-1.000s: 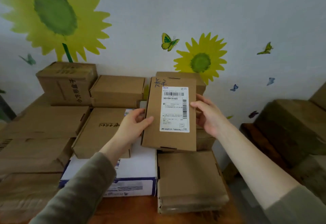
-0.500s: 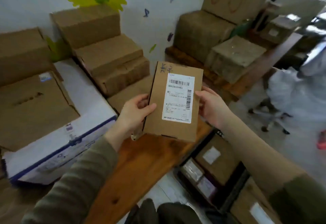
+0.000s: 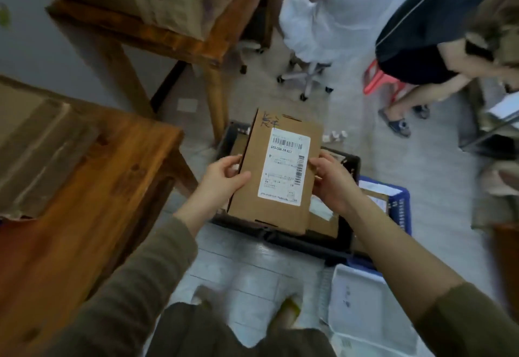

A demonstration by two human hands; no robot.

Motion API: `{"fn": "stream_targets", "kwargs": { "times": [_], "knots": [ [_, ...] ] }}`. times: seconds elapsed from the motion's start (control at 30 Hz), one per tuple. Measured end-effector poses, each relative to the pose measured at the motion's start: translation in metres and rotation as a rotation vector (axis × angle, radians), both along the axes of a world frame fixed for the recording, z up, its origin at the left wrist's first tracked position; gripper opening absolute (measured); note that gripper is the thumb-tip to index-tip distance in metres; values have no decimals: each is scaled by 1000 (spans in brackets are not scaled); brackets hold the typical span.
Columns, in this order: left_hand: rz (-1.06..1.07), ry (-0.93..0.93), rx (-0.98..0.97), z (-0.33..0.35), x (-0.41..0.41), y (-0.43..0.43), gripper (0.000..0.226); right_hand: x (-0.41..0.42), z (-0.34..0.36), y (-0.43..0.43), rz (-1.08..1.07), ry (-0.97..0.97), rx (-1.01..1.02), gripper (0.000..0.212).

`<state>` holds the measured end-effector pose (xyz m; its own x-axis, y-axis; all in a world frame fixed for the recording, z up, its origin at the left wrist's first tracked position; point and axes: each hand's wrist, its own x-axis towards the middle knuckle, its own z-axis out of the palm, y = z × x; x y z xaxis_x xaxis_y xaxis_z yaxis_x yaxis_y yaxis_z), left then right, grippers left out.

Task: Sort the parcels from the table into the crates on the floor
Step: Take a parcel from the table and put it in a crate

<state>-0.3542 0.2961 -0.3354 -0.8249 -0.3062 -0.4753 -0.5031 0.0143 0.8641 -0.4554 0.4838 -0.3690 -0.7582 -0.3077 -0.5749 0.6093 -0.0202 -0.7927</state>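
Now | parcel (image 3: 271,216): flat brown, white barcode label (image 3: 283,172) | hands (image 3: 222,181) (image 3: 334,185) grip its sides

An olive-green long-sleeved top covers both arms: the left sleeve (image 3: 126,286) reaches the wrist, the right sleeve (image 3: 463,325) is bunched near the elbow. The trousers (image 3: 191,334) are dark olive.

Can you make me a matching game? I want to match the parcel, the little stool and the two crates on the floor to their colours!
Things:
1. parcel
2. stool
3. crate below the parcel
4. crate to its right

Colours:
A. blue
B. brown
C. black
D. red

Pairs: 1-B, 2-D, 3-C, 4-A
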Motion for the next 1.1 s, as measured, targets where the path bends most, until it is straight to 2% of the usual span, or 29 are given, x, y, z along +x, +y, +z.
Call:
{"fn": "stream_targets", "kwargs": {
  "times": [0.1, 0.23, 0.43, 0.77, 1.1],
  "knots": [
    [-69, -62, -5, -21, -22, 62, 48, -9, -26, 67, -40, -47, 12, 25],
    [-139, -154, 5, -57, -51, 131, 52, -18, -67, 146, -121, -132, 11, 31],
    [-284, -272, -11, -95, -94, 214, 50, -29, -112, 230, -306, -231, -37, 25],
    [-532, -395, -132, -175, -169, 280, 36, -33, -200, 282, -660, -404, -62, 29],
    [-751, -426, -212, -291, -247, 332, 32, -48, -296, 307, -870, -514, -111, 33]
  ]
}}
